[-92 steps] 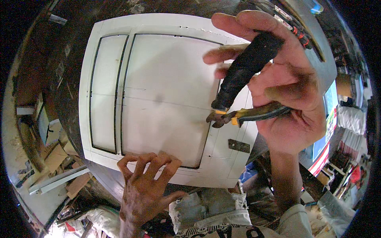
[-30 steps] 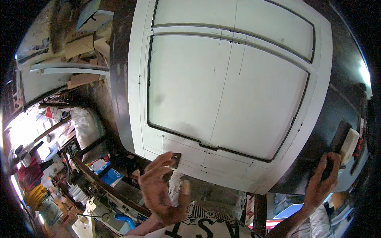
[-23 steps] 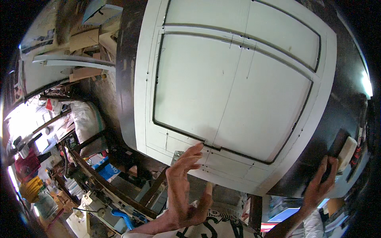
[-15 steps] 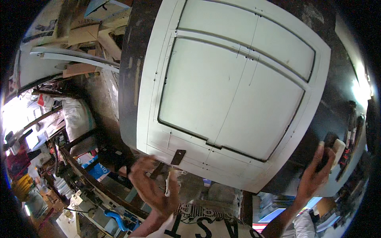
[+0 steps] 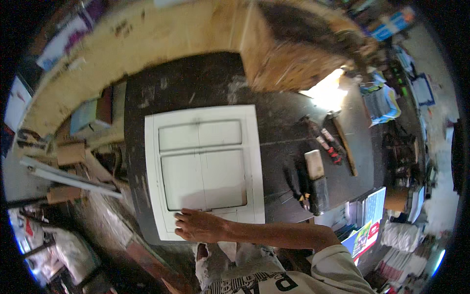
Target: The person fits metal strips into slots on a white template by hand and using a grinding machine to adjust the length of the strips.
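Note:
A white panel [image 5: 227,179] with two dark-outlined rectangles and thin pencil lines lies flat on a dark tabletop [image 5: 279,127]. My right arm reaches across from the right. My right hand [image 5: 199,224] rests over the panel's near-left part, just below the larger rectangle. Its fingers are curled, and whatever they may grip is hidden beneath them. The small dark plate seen there earlier does not show. My left hand is out of sight.
Right of the panel lie a claw-headed hammer [image 5: 345,147], a red-handled tool [image 5: 331,151], a pale block [image 5: 314,164], a dark block [image 5: 319,196] and a black tool with yellow marks [image 5: 297,188]. A wooden box [image 5: 281,63] stands at the far side.
The view has pulled back, showing more of the tabletop. My right hand has moved from the pale block at the right to the panel's near-left part. My left hand has left the view.

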`<state>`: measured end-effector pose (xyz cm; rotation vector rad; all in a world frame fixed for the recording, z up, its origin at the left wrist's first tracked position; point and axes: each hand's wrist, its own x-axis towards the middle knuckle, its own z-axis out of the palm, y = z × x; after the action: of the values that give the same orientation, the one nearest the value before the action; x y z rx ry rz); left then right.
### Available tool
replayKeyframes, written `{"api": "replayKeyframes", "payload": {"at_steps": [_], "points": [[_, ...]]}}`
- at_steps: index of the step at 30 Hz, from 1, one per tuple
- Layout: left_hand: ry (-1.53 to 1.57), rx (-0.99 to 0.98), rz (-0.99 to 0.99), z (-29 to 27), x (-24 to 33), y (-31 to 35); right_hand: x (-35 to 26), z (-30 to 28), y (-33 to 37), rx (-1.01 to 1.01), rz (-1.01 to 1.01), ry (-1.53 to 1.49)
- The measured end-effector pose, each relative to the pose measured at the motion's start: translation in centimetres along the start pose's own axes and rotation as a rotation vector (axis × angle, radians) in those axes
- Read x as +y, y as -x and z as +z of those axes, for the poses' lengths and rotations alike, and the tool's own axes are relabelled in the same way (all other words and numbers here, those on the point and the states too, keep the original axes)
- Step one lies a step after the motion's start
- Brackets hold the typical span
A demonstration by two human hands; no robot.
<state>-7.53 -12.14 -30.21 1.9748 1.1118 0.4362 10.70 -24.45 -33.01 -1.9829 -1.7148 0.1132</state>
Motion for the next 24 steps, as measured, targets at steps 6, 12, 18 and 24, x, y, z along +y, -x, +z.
{"api": "replayKeyframes", "payload": {"at_steps": [6, 12, 18, 24], "points": [[0.286, 0.227, -0.263, -8.9, -1.5, 1.4, 4.0, -3.4, 4.6, 0.216, 0.545, -0.103], [0.857, 0.570, -0.450, -23.4, -8.0, 1.0, 1.0, -10.6, -5.4, 0.395, 0.476, 0.269], [-0.583, 0.633, -0.138, -43.0, -7.2, 5.4, -24.5, -11.6, -26.2, 0.375, 0.005, -0.720], [-0.384, 0.608, -0.597, -48.7, -14.1, 12.2, -40.1, -19.3, -34.8, -0.274, -0.800, -0.735]]}}
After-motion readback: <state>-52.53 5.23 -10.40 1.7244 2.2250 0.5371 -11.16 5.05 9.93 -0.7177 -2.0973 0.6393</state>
